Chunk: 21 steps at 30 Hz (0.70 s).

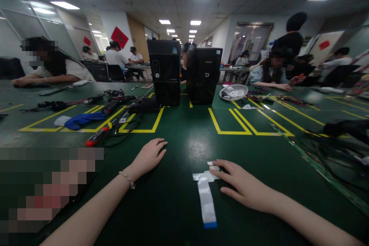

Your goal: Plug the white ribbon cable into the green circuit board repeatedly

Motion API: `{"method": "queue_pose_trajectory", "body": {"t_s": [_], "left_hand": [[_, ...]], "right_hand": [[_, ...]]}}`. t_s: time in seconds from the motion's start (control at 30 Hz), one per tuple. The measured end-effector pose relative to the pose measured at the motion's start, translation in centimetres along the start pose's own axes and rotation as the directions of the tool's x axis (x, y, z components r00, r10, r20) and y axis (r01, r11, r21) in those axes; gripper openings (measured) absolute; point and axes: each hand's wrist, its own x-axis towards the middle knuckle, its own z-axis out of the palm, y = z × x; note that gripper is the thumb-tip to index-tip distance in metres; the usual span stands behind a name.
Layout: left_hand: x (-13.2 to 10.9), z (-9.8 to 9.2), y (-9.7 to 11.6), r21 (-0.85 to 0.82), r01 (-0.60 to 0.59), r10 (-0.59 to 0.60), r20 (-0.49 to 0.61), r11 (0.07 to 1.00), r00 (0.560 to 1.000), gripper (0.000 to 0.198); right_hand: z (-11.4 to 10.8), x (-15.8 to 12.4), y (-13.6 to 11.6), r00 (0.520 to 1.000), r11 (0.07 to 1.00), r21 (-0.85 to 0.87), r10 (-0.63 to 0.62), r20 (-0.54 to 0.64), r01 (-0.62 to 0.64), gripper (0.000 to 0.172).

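A white flat ribbon cable with a blue end lies on the green table, its upper part branching sideways. My right hand rests over the cable's upper end, fingers stretched out and touching the white pieces there. Between thumb and forefinger there is a gap. To the left, my left hand lies on the bare tabletop with fingers extended, holding nothing. A bracelet circles the left wrist.
Two black computer towers stand ahead. A red-black screwdriver, a blue glove and black cables lie left. A white basket sits at back right; a long green strip and dark cables lie right. Several people sit around.
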Motion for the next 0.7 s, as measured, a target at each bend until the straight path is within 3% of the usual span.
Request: {"method": "queue_pose_trajectory", "body": {"t_s": [0.1,0.2,0.33,0.47,0.7], "left_hand": [[-0.3,-0.1,1.7,-0.105,-0.178,0.184,0.056,0.979,0.981,0.036],[-0.8,-0.2,3.7,-0.214,-0.338,0.366,0.106,0.916,0.925,0.034],[-1.7,-0.1,5.9,-0.302,-0.415,0.467,0.126,0.858,0.875,0.037],[-2.1,0.2,6.7,-0.313,-0.396,0.459,0.159,0.863,0.874,0.043],[-2.0,0.4,5.6,-0.216,-0.218,0.273,0.270,0.952,0.923,0.072]], "right_hand": [[0.6,2.2,-1.4,0.997,0.997,-0.008,-0.076,-0.027,0.076,0.050],[1.2,3.1,-2.0,0.991,0.993,0.002,-0.121,-0.050,0.121,0.048],[1.4,3.1,-1.9,0.987,0.990,0.016,-0.142,-0.075,0.143,0.048],[1.1,2.9,-1.8,0.980,0.981,0.022,-0.188,-0.070,0.190,0.049],[0.5,2.5,-2.2,0.975,0.974,0.057,-0.219,-0.017,0.220,0.052]]}}
